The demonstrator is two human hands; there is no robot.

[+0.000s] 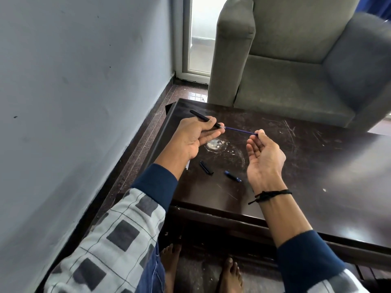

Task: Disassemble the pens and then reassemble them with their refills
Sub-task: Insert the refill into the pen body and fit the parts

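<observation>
**Desk:** Entry one, the grips?

**Operator:** On my feed the left hand [196,134] is palm up, with its fingers curled round a black pen barrel [203,118] that slants up and away to the left. The right hand [264,157] is palm up too. Its thumb and forefinger pinch the near end of a thin blue refill [241,131], and its other fingers are loosely curled.

**Desk:** Refill against barrel?

**Operator:** The refill's other end meets the barrel's mouth. I cannot tell how far it sits inside. Both are held above the table.

**Desk:** Laid out below?

**Operator:** On the dark scratched table [306,166] I list a black pen cap [206,167] and a short blue pen piece [232,176]. They lie apart between the two wrists. There is a black thread band [270,195] on the right wrist and a grey armchair [296,70] beyond the table.
</observation>
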